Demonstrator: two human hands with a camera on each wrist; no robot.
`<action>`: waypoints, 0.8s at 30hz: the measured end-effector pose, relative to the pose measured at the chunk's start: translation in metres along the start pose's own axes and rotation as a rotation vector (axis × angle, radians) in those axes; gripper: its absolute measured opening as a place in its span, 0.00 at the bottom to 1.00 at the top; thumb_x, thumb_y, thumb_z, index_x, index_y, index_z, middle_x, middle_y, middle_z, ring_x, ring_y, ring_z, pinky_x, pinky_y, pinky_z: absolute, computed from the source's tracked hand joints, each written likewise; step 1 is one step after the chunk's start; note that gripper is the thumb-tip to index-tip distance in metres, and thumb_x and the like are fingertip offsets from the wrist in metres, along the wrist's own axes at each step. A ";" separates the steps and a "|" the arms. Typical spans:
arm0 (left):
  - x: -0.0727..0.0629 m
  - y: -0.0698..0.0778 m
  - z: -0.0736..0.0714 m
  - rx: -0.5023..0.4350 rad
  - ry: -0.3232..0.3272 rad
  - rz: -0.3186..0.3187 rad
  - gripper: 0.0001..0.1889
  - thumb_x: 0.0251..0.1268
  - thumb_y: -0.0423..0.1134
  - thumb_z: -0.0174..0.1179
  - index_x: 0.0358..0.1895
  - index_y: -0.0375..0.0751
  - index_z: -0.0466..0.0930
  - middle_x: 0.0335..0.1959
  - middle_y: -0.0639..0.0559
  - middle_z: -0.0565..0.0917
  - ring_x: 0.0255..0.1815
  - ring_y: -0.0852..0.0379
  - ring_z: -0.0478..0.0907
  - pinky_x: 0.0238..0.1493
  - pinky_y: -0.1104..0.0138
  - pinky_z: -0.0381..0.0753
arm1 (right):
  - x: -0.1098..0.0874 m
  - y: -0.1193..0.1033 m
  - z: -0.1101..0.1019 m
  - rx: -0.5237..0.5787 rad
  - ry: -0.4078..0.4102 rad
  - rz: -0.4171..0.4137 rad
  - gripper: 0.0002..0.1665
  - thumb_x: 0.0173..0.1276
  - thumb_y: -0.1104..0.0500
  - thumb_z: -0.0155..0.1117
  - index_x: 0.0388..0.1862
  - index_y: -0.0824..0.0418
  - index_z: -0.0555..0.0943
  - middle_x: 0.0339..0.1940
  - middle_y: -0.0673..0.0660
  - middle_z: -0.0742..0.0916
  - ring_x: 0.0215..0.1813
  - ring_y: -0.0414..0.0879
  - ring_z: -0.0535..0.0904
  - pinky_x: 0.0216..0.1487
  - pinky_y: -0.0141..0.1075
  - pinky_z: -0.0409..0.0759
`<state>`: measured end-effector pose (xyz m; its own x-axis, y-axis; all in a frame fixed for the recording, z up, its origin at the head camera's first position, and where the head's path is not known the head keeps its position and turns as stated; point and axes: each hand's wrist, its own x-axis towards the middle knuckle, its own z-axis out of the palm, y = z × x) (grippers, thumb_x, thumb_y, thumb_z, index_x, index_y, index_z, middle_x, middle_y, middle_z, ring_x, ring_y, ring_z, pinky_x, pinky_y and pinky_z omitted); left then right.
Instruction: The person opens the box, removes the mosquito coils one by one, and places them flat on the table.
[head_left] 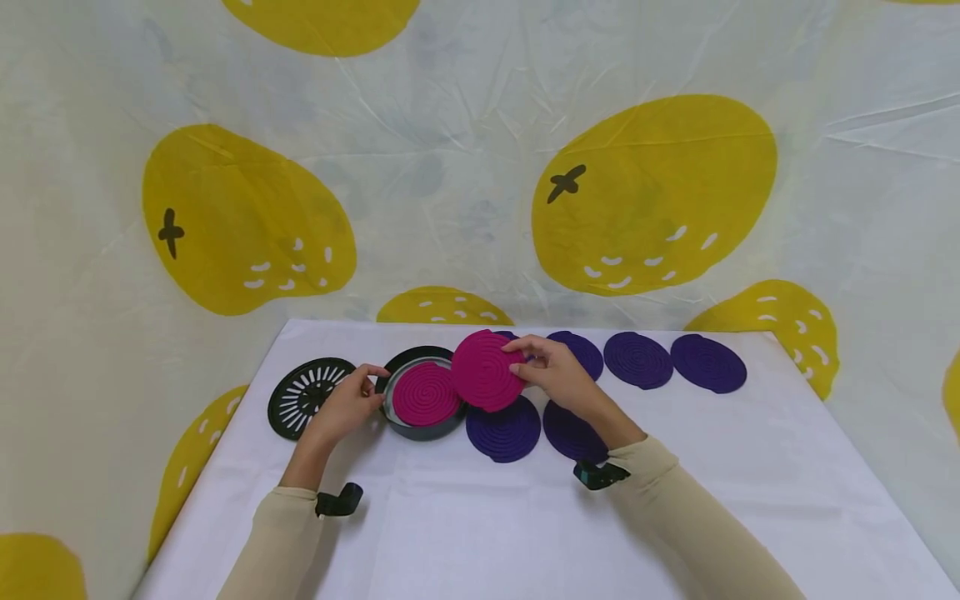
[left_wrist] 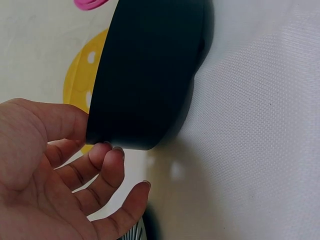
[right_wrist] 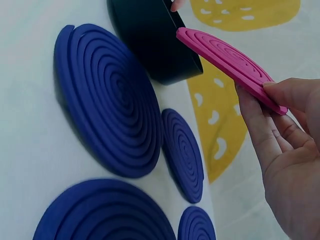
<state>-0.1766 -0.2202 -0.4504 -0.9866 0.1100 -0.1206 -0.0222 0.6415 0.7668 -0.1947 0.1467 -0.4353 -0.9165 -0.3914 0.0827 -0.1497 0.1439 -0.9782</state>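
Observation:
My right hand [head_left: 562, 379] pinches a pink spiral mosquito coil [head_left: 483, 372] by its right edge, thumb on one face and fingers on the other. It is tilted up beside a dark round tin [head_left: 427, 432]. Another pink coil [head_left: 426, 394] is in the tin, leaning toward its right side. With its fingertips, my left hand [head_left: 345, 408] grips the tin's left rim; the left wrist view shows the tin's dark outer wall [left_wrist: 150, 70] between thumb and fingers. In the right wrist view, the held coil [right_wrist: 225, 62] appears nearly edge-on near the tin.
A black slotted lid [head_left: 288, 396] lies left of the tin, partly behind my left hand. Several purple coils lie flat on the white cloth [head_left: 465, 533], among them a near one [head_left: 502, 429] and a far right one [head_left: 708, 363]. A fruit-print curtain [head_left: 450, 167] hangs behind.

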 end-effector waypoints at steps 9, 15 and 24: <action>0.000 0.001 -0.001 0.003 -0.006 0.001 0.20 0.68 0.27 0.59 0.63 0.36 0.73 0.32 0.47 0.71 0.32 0.53 0.70 0.33 0.63 0.70 | -0.013 0.009 -0.016 -0.010 0.036 -0.009 0.19 0.70 0.69 0.65 0.59 0.66 0.80 0.47 0.69 0.84 0.37 0.44 0.85 0.43 0.35 0.86; 0.001 0.001 -0.002 0.001 -0.008 0.003 0.20 0.68 0.27 0.59 0.62 0.36 0.73 0.32 0.47 0.71 0.32 0.53 0.70 0.33 0.63 0.70 | -0.020 0.016 -0.028 -0.011 0.037 0.009 0.18 0.71 0.67 0.65 0.60 0.65 0.79 0.48 0.67 0.84 0.39 0.45 0.86 0.43 0.38 0.86; 0.001 0.002 -0.004 0.000 -0.011 0.002 0.20 0.68 0.27 0.59 0.63 0.36 0.73 0.32 0.47 0.70 0.32 0.53 0.70 0.33 0.63 0.70 | -0.032 0.027 -0.043 0.014 0.045 0.038 0.19 0.72 0.66 0.64 0.60 0.67 0.78 0.50 0.69 0.84 0.42 0.43 0.86 0.45 0.39 0.86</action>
<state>-0.1783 -0.2217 -0.4472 -0.9847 0.1199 -0.1264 -0.0203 0.6416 0.7668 -0.1854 0.2018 -0.4560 -0.9373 -0.3442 0.0539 -0.1097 0.1448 -0.9834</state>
